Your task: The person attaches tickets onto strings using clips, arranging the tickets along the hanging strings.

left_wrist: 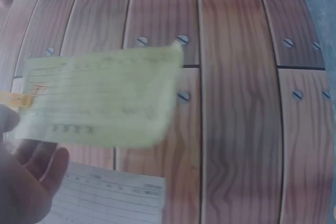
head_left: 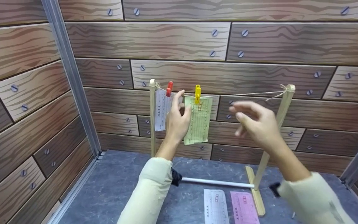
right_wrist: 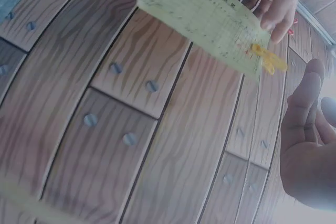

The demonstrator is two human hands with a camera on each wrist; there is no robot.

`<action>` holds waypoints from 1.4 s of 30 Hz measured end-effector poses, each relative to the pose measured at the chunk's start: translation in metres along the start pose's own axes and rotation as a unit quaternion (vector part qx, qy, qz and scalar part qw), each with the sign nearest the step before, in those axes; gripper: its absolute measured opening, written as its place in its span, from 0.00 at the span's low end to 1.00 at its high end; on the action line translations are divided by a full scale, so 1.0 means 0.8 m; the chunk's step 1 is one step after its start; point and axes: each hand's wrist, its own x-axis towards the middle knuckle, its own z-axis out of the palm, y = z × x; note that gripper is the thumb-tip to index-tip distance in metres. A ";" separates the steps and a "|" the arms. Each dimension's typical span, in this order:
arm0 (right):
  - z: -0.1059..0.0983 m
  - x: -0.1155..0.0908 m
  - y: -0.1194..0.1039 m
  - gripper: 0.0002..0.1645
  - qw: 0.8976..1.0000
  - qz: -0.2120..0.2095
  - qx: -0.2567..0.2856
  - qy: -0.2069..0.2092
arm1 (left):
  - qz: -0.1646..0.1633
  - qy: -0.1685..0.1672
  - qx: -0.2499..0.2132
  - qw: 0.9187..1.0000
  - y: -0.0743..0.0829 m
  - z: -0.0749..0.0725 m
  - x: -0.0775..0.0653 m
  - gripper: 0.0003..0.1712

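One green slip (head_left: 199,124), frame centre, under one yellow clip (head_left: 198,93); left hand (head_left: 178,120) at slip's left edge, pinching or merely touching, cannot tell. Right hand (head_left: 261,126), right of centre, thumb and fingers parted. One red clip (head_left: 169,89). Three more slips (head_left: 215,207).

the head view was bright, the right hand (head_left: 256,127) blurred; wrist views looked hazy, the right one glaring lower right.

Left hand (head_left: 177,121) points up, right hand (head_left: 260,125) inward.
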 end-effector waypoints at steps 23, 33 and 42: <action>-0.087 -0.162 0.128 0.14 0.990 0.121 -0.026 0.063 | -0.076 -0.070 -0.093 0.990 -0.051 -0.005 -0.105 0.09; -0.116 -0.216 0.179 0.18 0.969 0.225 -0.071 0.073 | -0.153 -0.116 -0.112 0.975 -0.102 0.008 -0.170 0.09; -0.142 -0.271 0.252 0.28 0.907 0.395 -0.142 -0.022 | -0.175 -0.255 0.069 0.948 -0.177 0.054 -0.244 0.11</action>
